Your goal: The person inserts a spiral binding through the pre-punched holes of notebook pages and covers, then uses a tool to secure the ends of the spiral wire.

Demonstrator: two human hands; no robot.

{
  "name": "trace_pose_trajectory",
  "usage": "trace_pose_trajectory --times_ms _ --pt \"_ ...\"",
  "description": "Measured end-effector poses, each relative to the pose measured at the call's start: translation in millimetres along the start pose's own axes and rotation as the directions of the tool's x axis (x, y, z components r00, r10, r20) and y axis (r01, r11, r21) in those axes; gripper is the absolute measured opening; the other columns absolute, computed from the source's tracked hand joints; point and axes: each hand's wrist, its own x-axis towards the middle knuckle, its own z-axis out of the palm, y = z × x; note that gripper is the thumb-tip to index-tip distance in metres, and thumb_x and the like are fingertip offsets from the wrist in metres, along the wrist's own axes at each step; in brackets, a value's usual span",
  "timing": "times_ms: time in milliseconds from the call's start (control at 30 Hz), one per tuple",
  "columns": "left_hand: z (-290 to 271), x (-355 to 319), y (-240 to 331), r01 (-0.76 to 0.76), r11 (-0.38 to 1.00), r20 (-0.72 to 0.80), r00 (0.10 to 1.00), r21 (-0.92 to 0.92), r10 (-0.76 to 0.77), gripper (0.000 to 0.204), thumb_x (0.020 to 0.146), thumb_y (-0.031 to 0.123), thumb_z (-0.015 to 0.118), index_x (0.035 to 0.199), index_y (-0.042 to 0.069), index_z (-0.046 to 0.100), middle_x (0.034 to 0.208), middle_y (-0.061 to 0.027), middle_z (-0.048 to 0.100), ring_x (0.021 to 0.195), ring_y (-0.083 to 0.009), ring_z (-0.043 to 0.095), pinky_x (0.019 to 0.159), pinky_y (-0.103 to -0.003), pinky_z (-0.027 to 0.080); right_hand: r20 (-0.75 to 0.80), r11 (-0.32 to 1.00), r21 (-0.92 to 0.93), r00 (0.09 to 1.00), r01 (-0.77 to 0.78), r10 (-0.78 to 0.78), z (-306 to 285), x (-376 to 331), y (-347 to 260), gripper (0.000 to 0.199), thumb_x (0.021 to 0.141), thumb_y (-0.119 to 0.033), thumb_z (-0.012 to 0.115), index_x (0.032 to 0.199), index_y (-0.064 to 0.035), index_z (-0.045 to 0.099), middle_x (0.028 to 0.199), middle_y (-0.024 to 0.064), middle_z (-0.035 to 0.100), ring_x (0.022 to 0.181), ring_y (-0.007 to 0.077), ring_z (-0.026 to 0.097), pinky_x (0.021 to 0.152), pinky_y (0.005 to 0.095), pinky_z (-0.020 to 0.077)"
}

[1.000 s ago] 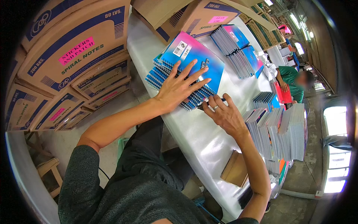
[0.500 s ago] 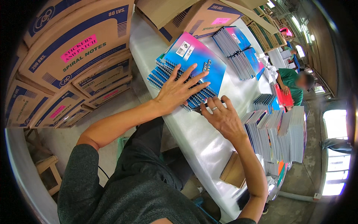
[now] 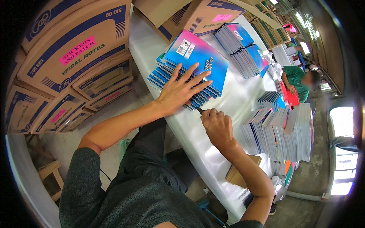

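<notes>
I'm pressing my left hand (image 3: 181, 89) flat, fingers spread, on the fanned stack of spiral notebooks (image 3: 190, 68) at the near-left part of the white table (image 3: 213, 152). The palm is sitting on the spiral-bound edge closest to me; the fingers are reaching up onto the blue-and-pink cover on top.

My right hand (image 3: 217, 125) is closed into a loose fist just beside the stack's near corner, pinching a small dark tool (image 3: 200, 110) whose tip is poking out toward the spirals. I can't tell what kind of tool it is, or whether the tip is touching the wire. The two hands are close together but not touching.

Further back on the table, a second batch of blue-covered notebooks (image 3: 243, 49) is lying in overlapped rows. To my right, upright rows of white-edged notebooks (image 3: 281, 133) are standing near the table's right edge. Cardboard cartons (image 3: 72, 53) are stacked to my left, with more cartons (image 3: 205, 15) at the table's far end. Another person in a green top (image 3: 296, 76) is working at the far right, with something red in front of them.
</notes>
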Motion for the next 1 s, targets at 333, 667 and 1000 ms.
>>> trace_pose_trajectory --times_ms 333,667,1000 --pt "4 -7 3 -0.010 0.999 -0.002 1.000 -0.031 0.010 0.101 0.061 0.029 0.084 0.149 0.028 0.036 0.158 0.0006 0.026 0.146 -0.0298 0.021 0.113 -0.057 0.022 -0.301 0.910 -0.126 0.858 0.396 -0.415 1 11 53 0.033 0.083 -0.014 0.062 0.115 -0.0120 0.055 0.117 0.0055 0.052 0.115 0.0184 0.050 0.101 0.0398 0.0412" --pt "4 -7 0 -0.009 0.999 0.029 1.000 -0.051 0.010 0.103 0.060 0.028 0.084 0.150 0.028 0.034 0.159 0.0012 0.024 0.146 -0.0300 0.020 0.114 -0.057 0.021 -0.303 0.867 -0.197 0.813 0.457 -0.497 -9 17 51 0.029 0.082 -0.016 0.064 0.111 -0.0133 0.057 0.115 0.0023 0.054 0.114 0.0174 0.050 0.097 0.0368 0.0422" --pt "4 -6 0 -0.013 1.000 0.040 0.999 -0.010 0.013 0.104 0.060 0.031 0.084 0.151 0.028 0.033 0.159 0.0014 0.025 0.146 -0.0303 0.021 0.114 -0.057 0.021 0.070 0.993 0.066 0.993 0.096 -0.100 -3 14 5 0.008 0.080 -0.012 0.063 0.086 -0.0079 0.065 0.081 0.0081 0.063 0.076 0.0204 0.063 0.061 0.0326 0.0462"
